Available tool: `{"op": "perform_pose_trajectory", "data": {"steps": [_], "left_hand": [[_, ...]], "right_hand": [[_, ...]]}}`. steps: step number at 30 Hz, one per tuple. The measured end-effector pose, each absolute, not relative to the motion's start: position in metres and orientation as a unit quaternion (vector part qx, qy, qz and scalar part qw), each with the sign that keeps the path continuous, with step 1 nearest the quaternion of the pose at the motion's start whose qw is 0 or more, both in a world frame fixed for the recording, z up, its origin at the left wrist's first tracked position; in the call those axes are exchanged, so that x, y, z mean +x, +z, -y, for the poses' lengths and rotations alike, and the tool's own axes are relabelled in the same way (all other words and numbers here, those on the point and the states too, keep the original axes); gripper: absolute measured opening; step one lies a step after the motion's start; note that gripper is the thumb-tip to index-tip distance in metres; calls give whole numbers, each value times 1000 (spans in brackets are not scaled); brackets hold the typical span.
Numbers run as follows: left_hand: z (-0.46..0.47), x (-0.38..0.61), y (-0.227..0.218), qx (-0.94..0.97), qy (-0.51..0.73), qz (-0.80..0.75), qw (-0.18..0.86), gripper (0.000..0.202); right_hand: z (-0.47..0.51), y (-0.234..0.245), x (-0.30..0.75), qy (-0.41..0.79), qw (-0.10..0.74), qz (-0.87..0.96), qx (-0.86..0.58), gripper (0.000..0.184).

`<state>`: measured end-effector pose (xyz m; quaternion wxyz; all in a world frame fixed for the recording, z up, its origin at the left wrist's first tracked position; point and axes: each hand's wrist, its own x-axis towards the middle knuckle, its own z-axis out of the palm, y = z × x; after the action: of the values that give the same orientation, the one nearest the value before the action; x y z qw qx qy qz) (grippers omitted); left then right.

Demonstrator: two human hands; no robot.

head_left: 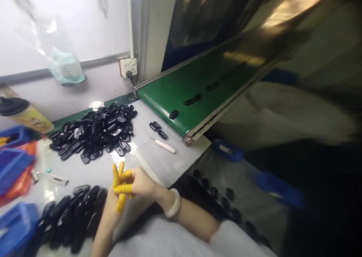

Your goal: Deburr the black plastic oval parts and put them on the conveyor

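- Hands: the left hand [113, 211] and right hand [141, 184] touch, fingers crossed at the bench edge; neither clearly holds anything, though the overlap hides some of the grip.
- Finger cots [120, 181]: yellow, on several fingers.
- Bangle [173, 204]: pale, on the right wrist.
- Black pieces [93, 130]: a loose heap on the bench [175, 161], ahead of the hands; a second heap [73, 215] lies just left of them; three [157, 130] sit near the belt.
- Belt [198, 87]: green, carrying a few more pieces.
- Knife [165, 146]: pink handle, thin blade uncovered, near the hands.
- Blue bins [14, 174]: at far left.
- Risks: a careless reach past the knife could nick a finger; a knock could spread the heap or push pieces off the bench.
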<state>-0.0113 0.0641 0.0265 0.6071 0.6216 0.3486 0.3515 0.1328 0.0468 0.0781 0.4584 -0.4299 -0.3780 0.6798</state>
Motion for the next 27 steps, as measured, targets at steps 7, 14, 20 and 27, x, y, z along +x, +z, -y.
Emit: {"op": "perform_pose_trajectory", "data": {"steps": [7,14,20,27], "left_hand": [[-56,-1,48,694,280,-404,527,99],[-67,-7,53,728,338,-368,469,83],[-59,1,52,749,272,-356,489,66],[-41,36,44,413,348,-315,781,66]], "right_hand": [[-49,71,160,530,351,552,-541,49],[-111,116,316,116,252,481,-832,57],[-123,122,351,55,188,529,-826,40],[-49,86,230,188,253,836,-450,63]]}}
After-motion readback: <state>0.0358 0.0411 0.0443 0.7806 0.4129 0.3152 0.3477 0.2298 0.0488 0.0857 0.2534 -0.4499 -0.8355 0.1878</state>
